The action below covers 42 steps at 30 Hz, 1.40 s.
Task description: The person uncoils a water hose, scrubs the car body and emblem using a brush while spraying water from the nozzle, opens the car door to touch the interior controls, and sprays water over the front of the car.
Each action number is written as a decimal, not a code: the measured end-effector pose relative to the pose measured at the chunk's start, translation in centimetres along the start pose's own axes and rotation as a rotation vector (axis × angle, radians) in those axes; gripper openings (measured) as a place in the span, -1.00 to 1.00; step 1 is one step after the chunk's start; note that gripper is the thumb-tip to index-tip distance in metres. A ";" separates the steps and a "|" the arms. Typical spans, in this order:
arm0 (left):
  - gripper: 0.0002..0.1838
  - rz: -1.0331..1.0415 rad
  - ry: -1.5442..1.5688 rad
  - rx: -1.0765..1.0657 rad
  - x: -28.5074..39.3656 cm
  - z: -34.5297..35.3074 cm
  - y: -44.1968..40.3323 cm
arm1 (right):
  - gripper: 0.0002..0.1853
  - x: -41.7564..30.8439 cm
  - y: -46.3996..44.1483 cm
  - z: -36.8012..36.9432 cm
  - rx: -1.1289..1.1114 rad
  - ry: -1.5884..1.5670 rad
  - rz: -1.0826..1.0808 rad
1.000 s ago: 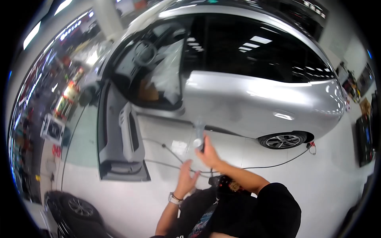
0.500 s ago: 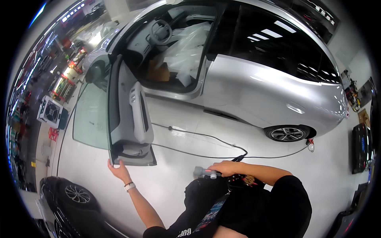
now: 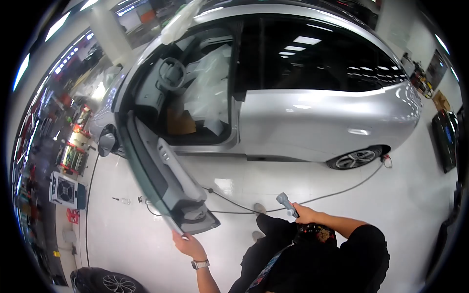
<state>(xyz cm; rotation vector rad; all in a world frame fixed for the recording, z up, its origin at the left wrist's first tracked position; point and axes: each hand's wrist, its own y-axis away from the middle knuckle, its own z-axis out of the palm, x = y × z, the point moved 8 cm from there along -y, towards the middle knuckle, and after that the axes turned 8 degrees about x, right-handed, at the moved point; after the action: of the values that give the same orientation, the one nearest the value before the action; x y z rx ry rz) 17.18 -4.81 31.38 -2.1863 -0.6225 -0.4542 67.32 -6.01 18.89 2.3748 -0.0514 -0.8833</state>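
The front door (image 3: 178, 183) of a silver car (image 3: 293, 115) stands open, its grey inner panel facing me. At the lower rear corner of this door is my left hand (image 3: 189, 245), its fingers closed on the edge; a watch is on that wrist. My right hand (image 3: 305, 214), in front of my waist, is wrapped round the handle of a grey handheld tool (image 3: 285, 201), whose wide head points up and to the left. Clear plastic sheeting (image 3: 207, 90) covers the seat inside, and a brown mat (image 3: 181, 122) lies in the footwell.
A black cable (image 3: 337, 189) runs over the pale floor (image 3: 273, 178) beside the car. A boxy fan unit (image 3: 64, 190) stands at the left. A dark car (image 3: 115, 281) is at the lower left, and a black case (image 3: 443, 141) is at the right.
My left hand has reached the door's edge and the door has swung toward the car. My right hand has lowered the grey tool from the car's side to my waist.
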 end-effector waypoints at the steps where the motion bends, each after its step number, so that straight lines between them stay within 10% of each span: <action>1: -0.53 0.078 -0.019 -0.090 2.0 0.3 -0.5 | -0.31 -0.6 -0.4 -0.5 0.050 -0.008 -0.028; 10: -0.14 0.549 0.151 -0.572 17.2 14.0 -2.1 | -0.32 -1.1 -6.3 -4.5 0.217 -0.067 -0.021; 27: -0.07 0.846 -0.189 -0.485 39.3 33.4 -3.5 | -0.15 1.4 -5.9 -9.0 0.456 -0.240 0.106; 31: -0.28 0.599 0.350 -0.595 37.4 34.5 -4.0 | -0.12 1.4 -6.6 -9.4 0.499 -0.262 0.027; 42: -0.35 0.453 0.052 -1.346 4.0 32.5 10.9 | -0.18 -9.2 -13.2 -12.6 0.468 -0.365 -0.282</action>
<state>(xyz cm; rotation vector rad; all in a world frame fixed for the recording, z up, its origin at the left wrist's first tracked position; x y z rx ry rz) 30.29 15.58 6.81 -3.4002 0.4078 -0.8080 65.65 13.55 24.57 2.6490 -0.0757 -1.5803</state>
